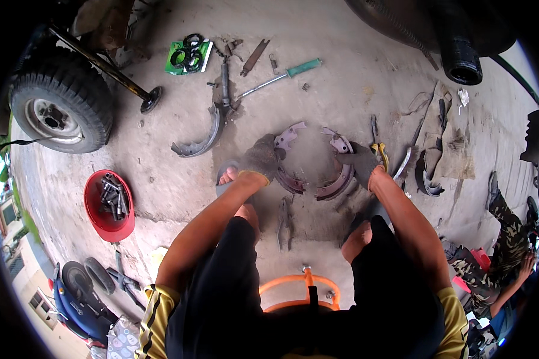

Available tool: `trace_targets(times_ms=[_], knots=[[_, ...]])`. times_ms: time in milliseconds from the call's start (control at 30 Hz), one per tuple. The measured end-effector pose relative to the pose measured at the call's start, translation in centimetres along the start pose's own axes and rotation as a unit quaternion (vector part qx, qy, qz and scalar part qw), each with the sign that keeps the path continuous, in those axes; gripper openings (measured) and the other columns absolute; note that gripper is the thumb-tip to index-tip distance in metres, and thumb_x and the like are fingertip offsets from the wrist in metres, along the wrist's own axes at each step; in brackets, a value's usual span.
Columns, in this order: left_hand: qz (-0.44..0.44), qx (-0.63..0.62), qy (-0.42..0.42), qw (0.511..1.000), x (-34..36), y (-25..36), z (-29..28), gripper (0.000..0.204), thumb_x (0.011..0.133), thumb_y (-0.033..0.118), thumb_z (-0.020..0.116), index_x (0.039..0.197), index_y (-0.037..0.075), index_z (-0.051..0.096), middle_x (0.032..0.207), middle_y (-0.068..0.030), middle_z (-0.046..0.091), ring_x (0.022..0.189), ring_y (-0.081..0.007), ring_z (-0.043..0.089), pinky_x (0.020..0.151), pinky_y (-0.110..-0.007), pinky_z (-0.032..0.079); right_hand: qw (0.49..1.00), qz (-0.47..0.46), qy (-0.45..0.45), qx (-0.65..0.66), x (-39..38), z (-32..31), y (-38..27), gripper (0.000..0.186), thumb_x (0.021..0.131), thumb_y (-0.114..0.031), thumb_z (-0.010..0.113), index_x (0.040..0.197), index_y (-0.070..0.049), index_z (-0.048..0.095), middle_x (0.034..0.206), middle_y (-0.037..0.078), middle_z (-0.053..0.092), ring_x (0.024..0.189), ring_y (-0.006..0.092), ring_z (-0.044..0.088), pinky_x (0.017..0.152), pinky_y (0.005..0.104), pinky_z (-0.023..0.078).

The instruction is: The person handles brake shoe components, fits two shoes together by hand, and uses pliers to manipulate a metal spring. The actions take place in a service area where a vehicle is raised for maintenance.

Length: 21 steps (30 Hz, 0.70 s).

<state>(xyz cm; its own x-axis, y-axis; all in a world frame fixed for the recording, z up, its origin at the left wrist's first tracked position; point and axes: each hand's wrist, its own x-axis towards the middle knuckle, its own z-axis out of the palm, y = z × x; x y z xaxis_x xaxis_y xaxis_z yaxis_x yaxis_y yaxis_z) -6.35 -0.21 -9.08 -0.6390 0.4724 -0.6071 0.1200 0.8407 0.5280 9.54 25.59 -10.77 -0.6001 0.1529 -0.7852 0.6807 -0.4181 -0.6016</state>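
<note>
Two curved brake shoes [289, 135] face each other in front of me, their ends apart, in a rough ring. My left hand [262, 157], in a dark work glove, is closed round the middle of the left brake shoe. The other brake shoe [339, 185] is gripped at its outer middle by my gloved right hand [360, 163]. A haze of dust hangs between the shoes. Dark pliers [284, 224] lie on the ground near my left foot. Just beyond my right hand rests a tool with yellow handles [379, 154].
A green-handled screwdriver [305, 67], a curved metal part [205, 140] and black rings [188, 55] lie ahead. Left stand a wheel [61, 107] and a red hard hat [129, 226] full of sockets. Sacking [458, 152] lies right, near another person [506, 224]. An orange-framed stool [268, 287] is beneath me.
</note>
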Motion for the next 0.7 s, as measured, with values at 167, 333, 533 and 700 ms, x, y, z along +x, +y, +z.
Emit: trace_targets(times_ms=[167,333,533,700], knots=[[0.091,0.062,-0.009,0.994,0.4,-1.3,0.3,0.037,0.098,0.031,0.057,0.124,0.004,0.058,0.118,-0.0256,0.064,0.114,-0.0426,0.060,0.094,-0.049,0.048,0.996,-0.014,-0.030,0.077,1.1,0.8,-0.1,0.060,0.085,0.001,0.071,0.142,0.002,0.055,0.131,0.012,0.067,0.114,0.0209,0.065,0.103,0.0330,0.050],[0.085,0.053,0.007,0.995,0.3,-1.1,0.8,0.038,0.096,0.032,0.059,0.123,0.005,0.060,0.115,-0.0249,0.066,0.112,-0.0427,0.061,0.094,-0.048,0.048,0.998,-0.021,-0.051,0.032,2.1,0.8,0.4,0.060,0.084,-0.001,0.073,0.141,0.001,0.056,0.129,0.010,0.068,0.114,0.0189,0.064,0.102,0.0316,0.049],[0.049,0.010,0.001,0.999,0.1,-0.7,0.2,0.040,0.093,0.036,0.062,0.120,0.005,0.062,0.111,-0.0257,0.067,0.109,-0.0432,0.063,0.092,-0.047,0.049,0.999,-0.027,-0.039,-0.013,2.0,1.0,0.5,0.061,0.081,-0.005,0.075,0.139,0.000,0.059,0.126,0.009,0.068,0.109,0.0170,0.063,0.096,0.0305,0.050],[0.036,-0.017,0.006,0.999,0.2,-0.2,0.4,0.043,0.091,0.037,0.063,0.118,0.005,0.062,0.107,-0.0254,0.068,0.104,-0.0430,0.065,0.089,-0.047,0.050,0.999,-0.016,-0.012,-0.027,2.4,1.3,0.6,0.060,0.079,-0.004,0.074,0.138,-0.001,0.060,0.123,0.008,0.069,0.106,0.0173,0.064,0.091,0.0315,0.051]])
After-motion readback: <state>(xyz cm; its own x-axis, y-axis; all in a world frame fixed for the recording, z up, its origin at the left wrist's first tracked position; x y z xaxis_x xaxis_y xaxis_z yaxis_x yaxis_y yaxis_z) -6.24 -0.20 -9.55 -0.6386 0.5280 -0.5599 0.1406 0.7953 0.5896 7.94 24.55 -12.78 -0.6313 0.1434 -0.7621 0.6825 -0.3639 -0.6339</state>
